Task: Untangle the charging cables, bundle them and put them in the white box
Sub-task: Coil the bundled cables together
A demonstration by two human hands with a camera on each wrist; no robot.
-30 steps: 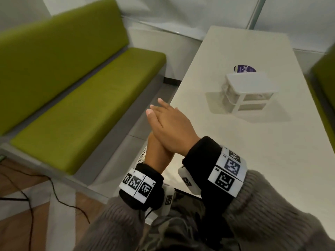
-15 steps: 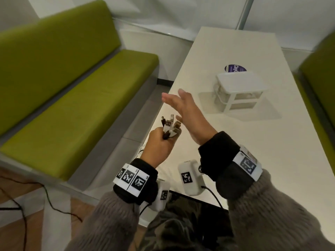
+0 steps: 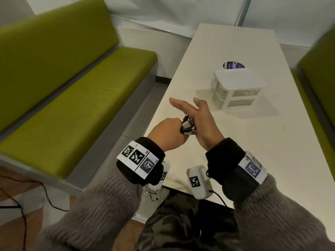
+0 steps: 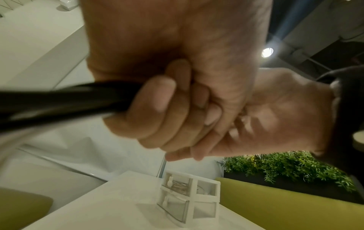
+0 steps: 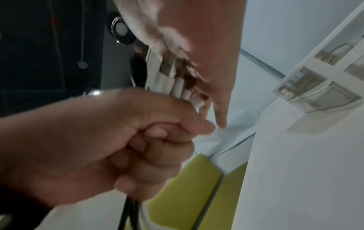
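left hand (image 3: 167,134) fisted round cables (image 3: 188,126), right hand (image 3: 200,122) flat against plugs

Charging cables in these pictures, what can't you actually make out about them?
- How many cables: the left hand fists around them, only plug ends showing in the head view.
- Tangles: the left wrist view smears the cords into a dark blur.
- Their length: cut off at the right wrist view's bottom edge.
- What the white box drawers hold: too small and hazy.

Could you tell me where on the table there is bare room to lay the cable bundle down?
Bare table lies between the right hand and the white box, also right of it. Crowded only near the round sticker.
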